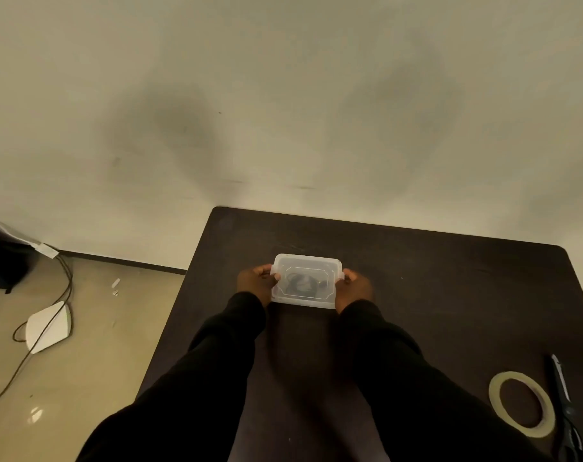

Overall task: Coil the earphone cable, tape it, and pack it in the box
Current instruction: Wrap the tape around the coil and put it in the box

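Observation:
A small translucent plastic box (312, 266) with its lid on rests on the dark table (433, 278), a little beyond the middle. Through the lid a dark coiled earphone cable (297, 284) shows faintly inside. My left hand (255, 284) grips the box's left end, thumb on the lid edge. My right hand (355, 288) grips its right end. Both arms are in black sleeves.
A roll of pale tape (520, 406) lies flat near the table's front right corner, with black scissors (565, 411) just to its right. On the floor to the left lie a white device (48, 326) with cables and a dark bag (3, 258). A wall stands behind the table.

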